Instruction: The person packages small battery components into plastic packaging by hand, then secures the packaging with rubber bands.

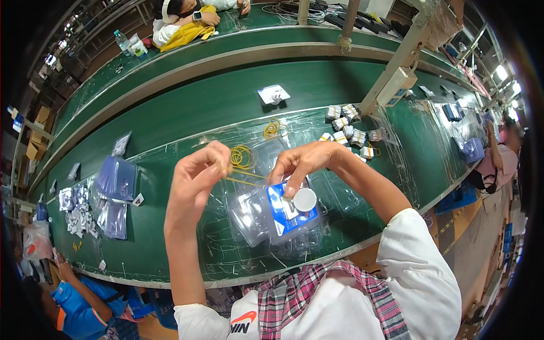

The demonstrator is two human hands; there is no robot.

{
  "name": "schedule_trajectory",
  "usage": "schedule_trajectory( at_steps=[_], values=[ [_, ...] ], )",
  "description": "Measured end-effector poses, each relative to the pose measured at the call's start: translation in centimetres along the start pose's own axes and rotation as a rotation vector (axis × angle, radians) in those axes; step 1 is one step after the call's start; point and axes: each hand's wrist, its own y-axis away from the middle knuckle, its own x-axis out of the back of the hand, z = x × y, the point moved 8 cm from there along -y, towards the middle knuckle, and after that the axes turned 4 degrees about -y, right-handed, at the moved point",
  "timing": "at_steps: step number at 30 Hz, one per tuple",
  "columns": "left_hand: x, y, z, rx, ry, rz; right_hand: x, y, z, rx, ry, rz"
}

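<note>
My right hand (306, 161) grips a clear plastic package with a blue and white card (279, 211) by its upper edge, the thumb lying on its front. A round white disc (305, 199) shows on the package's right side. Pinched in the fingers of my left hand (195, 178) is a yellow rubber band (248, 181), stretched across to the package's top near my right fingers. Its far end is hidden there. Clear plastic packaging (247, 218) lies under and beside the package. Just behind my left hand sits a loose pile of yellow rubber bands (242, 158).
Banded bundles of small white pieces (341, 136) lie at the right, before a metal post (391, 65). A white card (273, 94) rests farther back. Clear plastic sleeves (116, 178) and small white pieces (79, 218) are at the left. Other people sit around the green table (153, 226).
</note>
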Motion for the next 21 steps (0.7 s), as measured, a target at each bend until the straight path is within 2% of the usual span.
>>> schedule_trajectory(
  at_steps=[2,6,9,10,13,14,17,19,20,21],
  values=[
    [-1.6,0.7,2.3,-0.101,0.134,-0.017,0.8,0.9,-0.1,-0.016,-0.081,0.04],
    [-0.1,2.1,1.1,-0.007,0.488,-0.071,2.0,2.0,0.2,-0.036,-0.139,0.136],
    [-0.2,3.2,0.7,-0.026,0.104,0.057,1.3,2.0,-0.5,-0.027,-0.033,0.128],
    [-0.3,3.4,0.6,-0.064,-0.002,0.018,0.7,2.1,-1.1,-0.011,0.014,0.095],
    [0.0,3.1,1.0,-0.048,0.171,0.127,-0.1,2.6,-1.7,-0.009,0.045,0.035],
    [0.3,3.0,0.6,-0.024,0.272,0.058,-0.1,2.6,-1.7,-0.006,0.06,0.028],
    [-2.6,4.1,0.7,0.029,0.186,-0.029,-0.1,2.4,-1.6,-0.08,0.166,0.105],
    [-5.0,5.3,1.4,0.017,-0.202,-0.193,1.0,2.5,-0.7,-0.173,0.22,0.218],
    [-6.5,5.9,2.3,0.021,-0.4,-0.255,1.6,2.8,-0.9,-0.101,0.025,0.297],
    [-6.6,6.4,2.2,0.039,-0.492,-0.232,2.1,3.2,-1.4,0.009,-0.092,0.393]
  ],
)
